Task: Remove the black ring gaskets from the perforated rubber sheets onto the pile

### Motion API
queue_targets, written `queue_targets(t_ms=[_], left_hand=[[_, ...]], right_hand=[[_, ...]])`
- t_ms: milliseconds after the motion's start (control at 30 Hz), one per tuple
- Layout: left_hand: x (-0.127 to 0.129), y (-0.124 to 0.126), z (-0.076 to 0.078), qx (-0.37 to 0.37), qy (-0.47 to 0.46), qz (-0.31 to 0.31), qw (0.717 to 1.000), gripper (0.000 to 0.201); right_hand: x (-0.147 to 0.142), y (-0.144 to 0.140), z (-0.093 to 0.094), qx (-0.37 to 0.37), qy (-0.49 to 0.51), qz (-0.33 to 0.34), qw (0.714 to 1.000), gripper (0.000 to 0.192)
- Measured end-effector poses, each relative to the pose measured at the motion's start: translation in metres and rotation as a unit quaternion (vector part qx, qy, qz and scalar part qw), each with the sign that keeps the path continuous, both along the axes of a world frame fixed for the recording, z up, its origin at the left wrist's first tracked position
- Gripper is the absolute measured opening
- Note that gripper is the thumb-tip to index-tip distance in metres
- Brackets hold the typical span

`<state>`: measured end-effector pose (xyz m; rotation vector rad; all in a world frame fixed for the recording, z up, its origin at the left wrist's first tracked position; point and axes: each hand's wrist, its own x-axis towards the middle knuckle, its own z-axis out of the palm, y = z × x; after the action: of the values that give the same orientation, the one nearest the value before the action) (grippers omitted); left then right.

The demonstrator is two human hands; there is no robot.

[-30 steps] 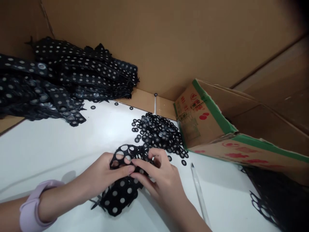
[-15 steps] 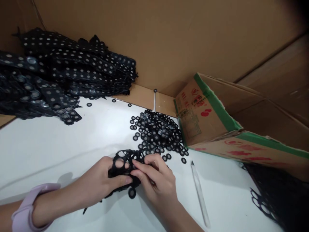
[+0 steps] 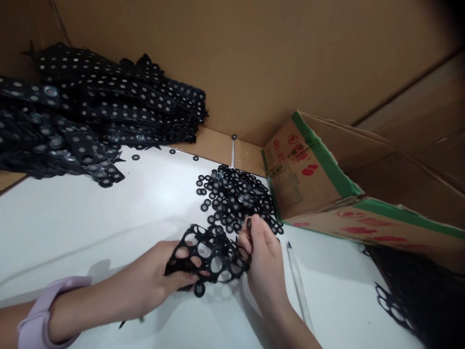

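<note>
My left hand (image 3: 156,276) is closed on the left end of a black perforated rubber sheet (image 3: 217,248), its thumb pressed over the lower edge. Large round holes run through the sheet. A small black rubber washer (image 3: 249,223) is pinched at the fingertips of my right hand (image 3: 264,252), whose lower fingers are against the sheet's right end. One washer (image 3: 199,290) shows just under the sheet near my left thumb. Behind my hands lies a heap of black washers (image 3: 236,194) on the white table (image 3: 152,203).
Stacks of black sheets with pale dots (image 3: 145,97) stand at the back left. An open cardboard box (image 3: 290,169) with green edges is at the right. A white pen-like tool (image 3: 300,286) lies right of my hand, and perforated black scrap (image 3: 392,305) sits beyond it.
My right hand has moved right and up from the middle of the sheet, now with a washer at its fingertips. The sheet is spread wider, showing more holes. My left hand has barely moved.
</note>
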<state>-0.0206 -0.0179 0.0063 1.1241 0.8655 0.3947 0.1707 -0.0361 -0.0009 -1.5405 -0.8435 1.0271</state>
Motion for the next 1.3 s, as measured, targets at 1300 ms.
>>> queue_targets(t_ms=[1300], left_hand=[[-0.006,0.006,0.020,0.055,0.033,-0.097,0.993,0.029]], right_hand=[[-0.019,-0.021,0.003,0.019,0.152,0.147,0.977,0.044]])
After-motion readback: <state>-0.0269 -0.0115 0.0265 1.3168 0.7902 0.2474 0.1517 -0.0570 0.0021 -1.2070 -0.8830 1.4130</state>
